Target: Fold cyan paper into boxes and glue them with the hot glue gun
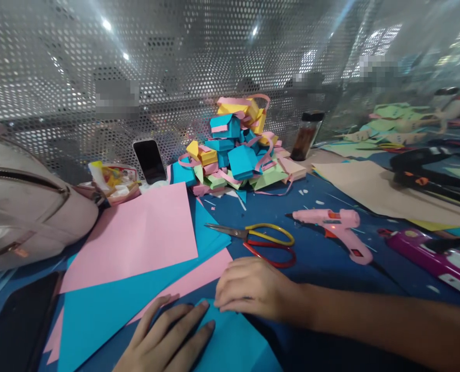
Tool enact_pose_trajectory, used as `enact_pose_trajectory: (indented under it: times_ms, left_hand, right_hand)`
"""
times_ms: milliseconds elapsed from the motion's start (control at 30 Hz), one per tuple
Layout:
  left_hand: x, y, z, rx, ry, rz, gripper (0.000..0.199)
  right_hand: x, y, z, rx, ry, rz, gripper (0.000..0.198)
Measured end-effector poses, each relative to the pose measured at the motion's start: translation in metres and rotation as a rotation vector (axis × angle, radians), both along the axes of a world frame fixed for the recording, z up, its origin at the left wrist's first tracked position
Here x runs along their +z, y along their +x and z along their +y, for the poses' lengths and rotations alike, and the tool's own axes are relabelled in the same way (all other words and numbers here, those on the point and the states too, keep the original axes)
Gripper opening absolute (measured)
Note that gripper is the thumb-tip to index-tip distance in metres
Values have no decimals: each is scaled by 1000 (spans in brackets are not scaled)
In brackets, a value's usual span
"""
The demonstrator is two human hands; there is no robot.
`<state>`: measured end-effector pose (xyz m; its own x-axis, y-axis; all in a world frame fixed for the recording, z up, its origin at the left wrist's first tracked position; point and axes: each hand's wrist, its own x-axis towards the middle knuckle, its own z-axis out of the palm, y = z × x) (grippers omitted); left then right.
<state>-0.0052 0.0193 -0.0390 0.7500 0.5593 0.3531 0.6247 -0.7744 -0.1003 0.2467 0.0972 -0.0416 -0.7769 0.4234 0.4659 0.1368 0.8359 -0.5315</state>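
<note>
My left hand (168, 336) lies flat, fingers spread, on a folded blue paper piece (238, 343) at the bottom centre. My right hand (253, 287) is curled with its fingertips pressing down on the same blue piece's upper edge. Beneath and to the left lie a large pink sheet (140, 235) and blue sheets (109, 305). Scissors (261, 240) with yellow and red handles rest shut just beyond my right hand. A pink glue gun (336, 227) lies to their right.
A pile of folded coloured paper boxes (238, 150) sits at the back against a perforated metal wall. A phone (149, 161) leans nearby, a dark jar (306, 135) stands right, a pale bag (24, 206) at left. A purple tool (435, 256) and brown paper (373, 191) lie right.
</note>
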Motion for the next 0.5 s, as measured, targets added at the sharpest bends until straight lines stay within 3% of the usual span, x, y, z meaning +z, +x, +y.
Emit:
enact_pose_trajectory:
  times_ms: [133, 500]
  left_hand:
    - [-1, -4, 2, -35, 70, 59, 47]
    - [3, -6, 7, -162, 131, 67, 38]
  right_hand:
    - [3, 2, 5, 75, 83, -24, 18]
    - [5, 0, 2, 59, 47, -98, 21]
